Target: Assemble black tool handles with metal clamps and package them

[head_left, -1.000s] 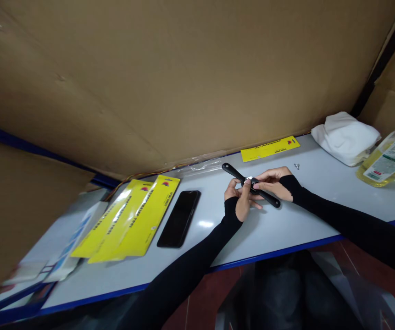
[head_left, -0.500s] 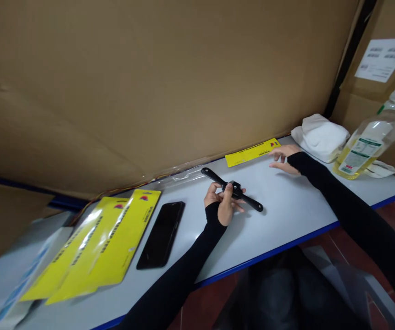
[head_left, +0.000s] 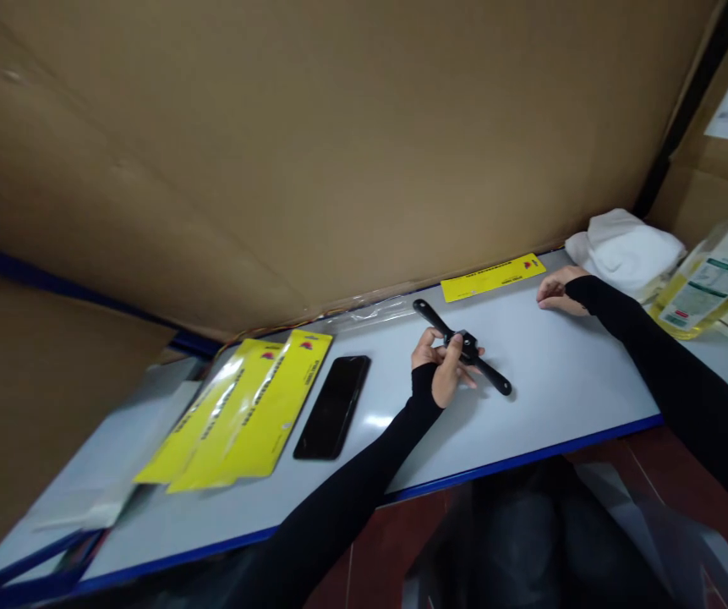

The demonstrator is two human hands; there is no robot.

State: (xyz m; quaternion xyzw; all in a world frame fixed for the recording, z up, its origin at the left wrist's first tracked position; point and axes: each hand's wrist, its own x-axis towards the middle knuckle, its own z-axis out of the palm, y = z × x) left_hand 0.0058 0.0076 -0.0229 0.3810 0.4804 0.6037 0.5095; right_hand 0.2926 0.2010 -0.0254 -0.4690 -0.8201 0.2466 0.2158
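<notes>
A black spokeshave (head_left: 495, 375) with two long handles is in my left hand (head_left: 445, 365), held at its middle body with the thumb on top. It is slanted above the white tabletop, one handle toward the back wall and the other toward the front right. My right hand (head_left: 561, 289) is at the back right, fingers curled in against the thumb; whatever may be between them is too small to make out. Just left of it lies a yellow card (head_left: 494, 277) with black print, near the wall.
Overlapping yellow cards (head_left: 275, 406) lie on the left of the white table (head_left: 389, 461), beside a black phone (head_left: 333, 408). Clear plastic (head_left: 373, 315) runs along the cardboard wall (head_left: 338, 152). White cloth (head_left: 626, 254) and a bottle of yellow liquid (head_left: 712, 275) stand at right.
My right hand's fingers have gone from spread to curled together beside the yellow card. The view has swung left. My left hand still holds the spokeshave.
</notes>
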